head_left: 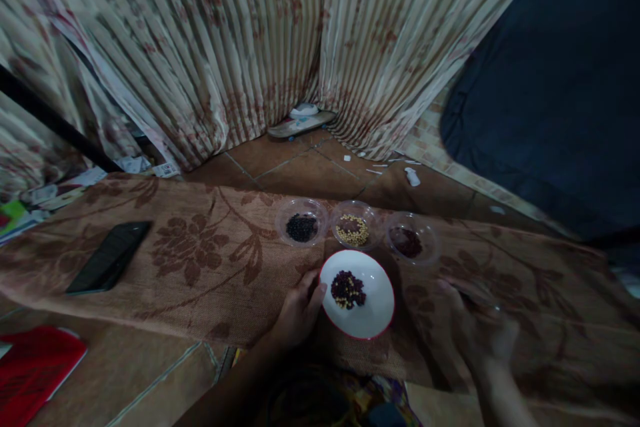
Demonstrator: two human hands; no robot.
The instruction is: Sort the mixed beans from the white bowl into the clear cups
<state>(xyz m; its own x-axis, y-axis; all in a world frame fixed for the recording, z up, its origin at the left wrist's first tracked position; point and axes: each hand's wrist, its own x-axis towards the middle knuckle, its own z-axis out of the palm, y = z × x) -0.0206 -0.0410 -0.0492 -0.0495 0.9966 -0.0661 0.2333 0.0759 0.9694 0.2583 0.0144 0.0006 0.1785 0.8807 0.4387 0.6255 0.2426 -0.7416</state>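
A white bowl with a red rim (377,293) rests tilted on the cloth, its left rim pinched by my left hand (300,307). Mixed dark red and yellow beans (349,290) lie inside it, left of its middle. To the right of the bowl, my right hand (483,327) is smeared by motion above the cloth; something thin and shiny shows by its fingers, too blurred to name. Three clear plastic cups stand in a row behind the bowl. They contain black beans (301,228), yellow soybeans (353,230) and small dark red beans (406,242).
A brown flowered cloth (200,307) covers the long narrow table. At the left lies a black phone (110,257). Beyond are a skateboard (303,124) and white scraps (412,177) on the tiled floor. Striped curtains (260,47) hang behind; a red bag (43,373) is at lower left.
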